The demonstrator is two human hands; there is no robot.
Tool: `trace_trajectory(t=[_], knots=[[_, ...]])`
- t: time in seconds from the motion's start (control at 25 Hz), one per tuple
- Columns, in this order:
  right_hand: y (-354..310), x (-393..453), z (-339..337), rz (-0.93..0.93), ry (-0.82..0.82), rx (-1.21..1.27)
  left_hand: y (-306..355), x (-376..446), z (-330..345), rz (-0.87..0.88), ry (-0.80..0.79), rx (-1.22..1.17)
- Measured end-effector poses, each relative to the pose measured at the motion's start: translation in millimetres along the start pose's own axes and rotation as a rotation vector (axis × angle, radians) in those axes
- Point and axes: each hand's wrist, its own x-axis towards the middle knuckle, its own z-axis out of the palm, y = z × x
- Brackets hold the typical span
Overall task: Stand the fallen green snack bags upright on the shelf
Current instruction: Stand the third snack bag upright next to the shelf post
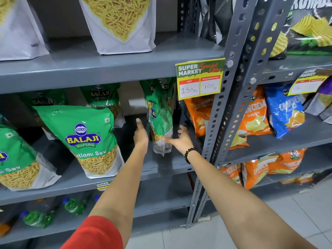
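Note:
A green Balaji sev bag [159, 112] stands edge-on at the right end of the grey middle shelf [161, 164], crumpled and leaning slightly. My left hand [141, 135] is flat just left of it, fingers stretched, holding nothing. Fingers spread, my right hand [179, 139] is on the bag's right side, its thumb touching the bag's white bottom corner. Another green bag [84, 139] stands facing front at mid-shelf, one more [19, 159] at the left edge, and two others [104, 101] stand further back.
A grey perforated upright post [228, 97] rises just right of my right hand, with a price tag [200, 79] on the shelf edge above. Orange and blue chip bags [255, 114] fill the neighbouring rack. White sev bags [118, 24] stand above, green bottles [73, 206] lie below.

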Motion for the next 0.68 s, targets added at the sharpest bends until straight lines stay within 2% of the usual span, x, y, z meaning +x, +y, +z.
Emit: trace_trajectory(t=[0.08,0.2,0.28,0.32,0.4,0.48,0.6,0.68], knots=[[-2.9,0.9,6.4,-0.074,0.030,-0.014,0.1,-4.8,6.1,-0.031,-0.069,0.028],[-4.6,9.5,3.6,-0.110,-0.024,0.087,-8.7,-5.5,5.3,0.017,0.043,0.055],[-7.0,17.1,-4.0,-0.055,-0.070,0.223,-11.1,-3.4,0.4,0.009,0.061,-0.012],[-9.5,21.4,-6.9,-0.011,-0.035,0.287,-9.3,0.0,-2.1,0.007,0.049,-0.036],[-13.6,28.4,-9.4,0.069,0.162,0.366,-2.0,7.4,-5.2,0.040,-0.009,-0.030],[-16.9,28.6,-9.6,0.106,0.357,0.376,6.3,9.1,-6.8,0.099,-0.143,0.026],[-16.4,27.4,-8.1,0.040,0.449,0.323,14.2,5.9,-2.3,0.179,-0.293,0.115],[-15.1,23.6,-4.8,-0.001,0.471,0.388,17.1,7.5,1.6,0.199,-0.351,0.148]])
